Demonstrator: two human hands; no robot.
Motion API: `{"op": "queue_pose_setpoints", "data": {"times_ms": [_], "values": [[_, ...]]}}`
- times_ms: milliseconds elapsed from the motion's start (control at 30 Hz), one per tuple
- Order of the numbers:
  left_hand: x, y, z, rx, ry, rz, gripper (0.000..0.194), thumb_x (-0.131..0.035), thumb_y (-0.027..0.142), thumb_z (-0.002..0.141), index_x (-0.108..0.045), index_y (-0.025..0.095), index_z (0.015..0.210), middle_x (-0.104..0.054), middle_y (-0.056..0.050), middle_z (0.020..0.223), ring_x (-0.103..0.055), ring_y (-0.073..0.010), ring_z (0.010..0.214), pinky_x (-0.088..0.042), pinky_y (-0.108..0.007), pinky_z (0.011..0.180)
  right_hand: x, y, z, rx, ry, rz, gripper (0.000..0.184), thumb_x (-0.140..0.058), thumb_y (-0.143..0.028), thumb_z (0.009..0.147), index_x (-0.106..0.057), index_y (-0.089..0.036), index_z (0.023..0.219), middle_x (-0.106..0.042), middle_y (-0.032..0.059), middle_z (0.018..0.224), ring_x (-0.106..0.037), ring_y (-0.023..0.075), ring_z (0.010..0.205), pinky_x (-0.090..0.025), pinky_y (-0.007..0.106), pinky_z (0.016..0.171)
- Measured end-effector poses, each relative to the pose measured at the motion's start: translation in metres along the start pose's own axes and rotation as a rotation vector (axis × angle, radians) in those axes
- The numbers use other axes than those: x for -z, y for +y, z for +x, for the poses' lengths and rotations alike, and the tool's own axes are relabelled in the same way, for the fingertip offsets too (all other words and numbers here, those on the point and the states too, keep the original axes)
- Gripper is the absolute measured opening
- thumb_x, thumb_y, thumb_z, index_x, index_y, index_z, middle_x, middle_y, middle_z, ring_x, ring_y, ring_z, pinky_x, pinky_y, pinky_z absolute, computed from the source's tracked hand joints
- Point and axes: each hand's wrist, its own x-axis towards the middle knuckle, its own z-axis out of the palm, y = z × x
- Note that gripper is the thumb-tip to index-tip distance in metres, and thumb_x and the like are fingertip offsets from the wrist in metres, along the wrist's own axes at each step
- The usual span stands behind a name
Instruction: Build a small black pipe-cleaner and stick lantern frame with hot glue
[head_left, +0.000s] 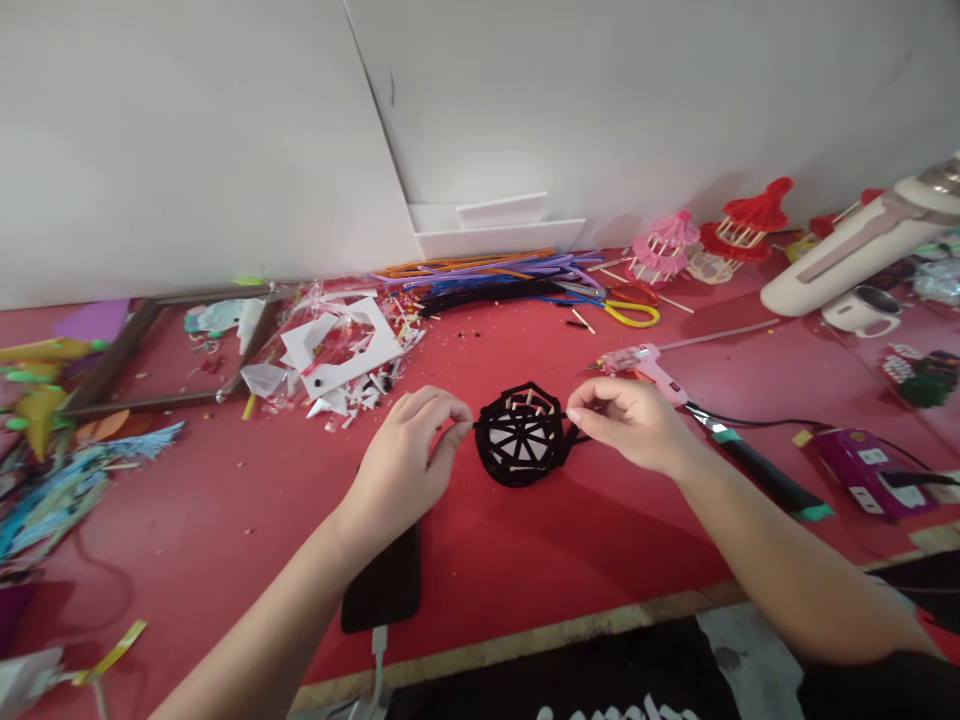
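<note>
Pinching a thin black strip (556, 415) near its ends, the left hand (412, 445) and right hand (634, 420) have thumb and fingers closed on it, seemingly for a straight, taut line. Its long axis runs left to right, rising slightly rightward. It spans the round black frame (516, 478) on the bench (262, 560); that frame's spoked face points up, with no clear long axis. The glue gun (661, 376) points its nozzle leftward beside the right hand, probably for easy reach.
</note>
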Motion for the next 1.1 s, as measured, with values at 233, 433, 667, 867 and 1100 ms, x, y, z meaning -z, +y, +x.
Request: {"op": "queue_pose_setpoints", "data": {"times_ms": [233,433,667,867,1100], "values": [[-0.001,0.002,-0.002,0.004,0.002,-0.004,0.014,-0.046,0.018,0.098,-0.058,0.020,0.090,-0.064,-0.004,0.092,-0.060,-0.0188,0.088,-0.048,-0.034,0.082,0.000,0.004,0.001,-0.055,-0.018,0.037,0.016,-0.064,-0.033,0.085,-0.063,-0.018,0.078,-0.055,-0.0025,0.064,-0.044,0.0075,0.053,-0.034,0.021,0.046],[-0.001,0.001,-0.003,0.001,-0.005,0.001,0.014,-0.046,0.017,0.098,-0.058,0.020,0.090,-0.063,-0.003,0.092,-0.060,-0.0186,0.088,-0.048,-0.034,0.082,0.000,0.007,0.001,-0.047,-0.026,0.039,0.017,-0.064,-0.033,0.085,-0.064,-0.017,0.080,-0.058,-0.0007,0.069,-0.049,0.0089,0.059,-0.040,0.021,0.052],[-0.001,0.002,-0.003,0.014,-0.007,0.005,0.015,-0.046,0.018,0.098,-0.058,0.020,0.088,-0.064,-0.004,0.091,-0.061,-0.0191,0.087,-0.048,-0.034,0.081,0.000,0.010,0.001,-0.038,-0.016,0.023,0.017,-0.063,-0.033,0.086,-0.063,-0.018,0.079,-0.059,-0.0006,0.069,-0.050,0.0092,0.059,-0.041,0.021,0.052],[-0.002,0.004,-0.002,0.001,-0.010,0.015,0.015,-0.046,0.019,0.098,-0.058,0.020,0.088,-0.064,-0.004,0.090,-0.061,-0.0197,0.087,-0.049,-0.035,0.081,0.000,0.011,0.001,-0.008,-0.020,0.018,0.015,-0.063,-0.031,0.086,-0.063,-0.018,0.079,-0.058,-0.0008,0.068,-0.049,0.0089,0.058,-0.041,0.021,0.051],[-0.003,0.004,-0.002,-0.013,-0.011,0.017,0.014,-0.047,0.017,0.098,-0.058,0.020,0.090,-0.065,-0.005,0.092,-0.061,-0.0194,0.087,-0.049,-0.035,0.081,0.001,0.015,-0.002,0.021,-0.017,0.012,0.014,-0.063,-0.030,0.088,-0.063,-0.018,0.081,-0.059,-0.0009,0.070,-0.049,0.0083,0.058,-0.041,0.020,0.052]]}}
